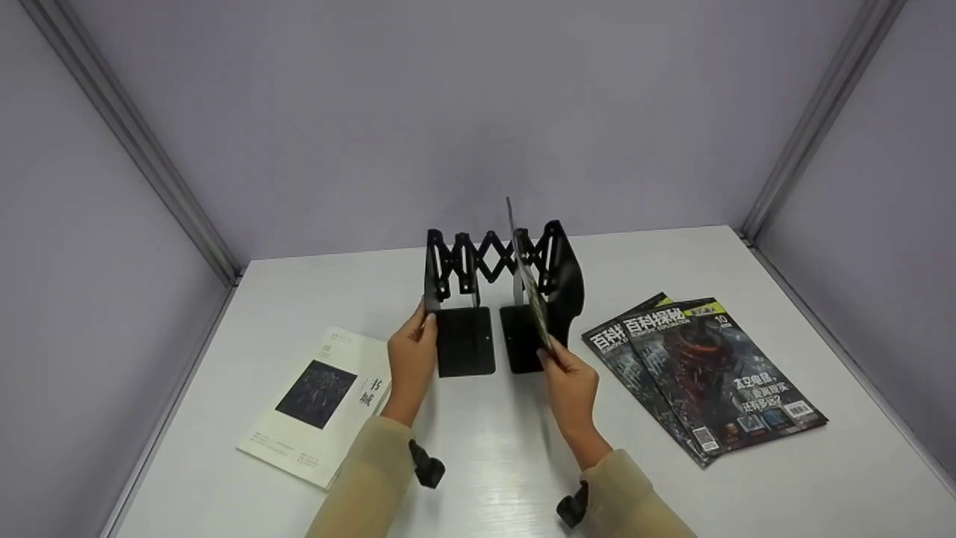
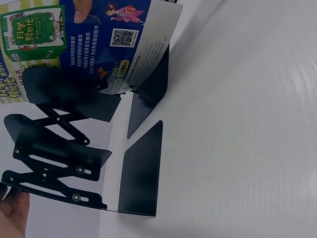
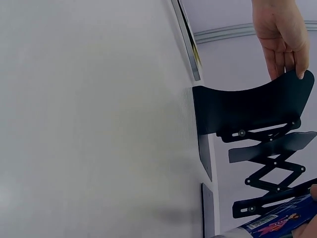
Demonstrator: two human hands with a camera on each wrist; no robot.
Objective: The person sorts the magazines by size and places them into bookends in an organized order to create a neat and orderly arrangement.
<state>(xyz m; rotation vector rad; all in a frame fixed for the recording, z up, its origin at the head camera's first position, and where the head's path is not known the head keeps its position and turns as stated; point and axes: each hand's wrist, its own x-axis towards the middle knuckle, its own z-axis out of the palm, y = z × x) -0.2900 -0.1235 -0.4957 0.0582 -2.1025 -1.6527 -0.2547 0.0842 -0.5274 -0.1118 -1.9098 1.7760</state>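
Observation:
A black expandable bookend (image 1: 465,341) with a criss-cross lattice stands at the back middle of the table. My left hand (image 1: 413,362) pinches its left end panel (image 3: 252,101), thumb on one face and fingers behind it. Upright between the dividers, toward the right end, is a thin magazine (image 1: 532,291), seen almost edge-on from the head. My right hand (image 1: 571,385) pinches the magazine's near edge. Its blue back cover (image 2: 104,44), with a QR code and cartoon figures, shows in the left wrist view, the right thumb (image 2: 81,10) lying on it.
To the left lies a cream-coloured book (image 1: 321,407) with a dark square on its cover. Two dark magazines (image 1: 717,373) overlap on the right side of the table (image 1: 478,463). Grey walls (image 1: 478,112) rise behind and at both sides.

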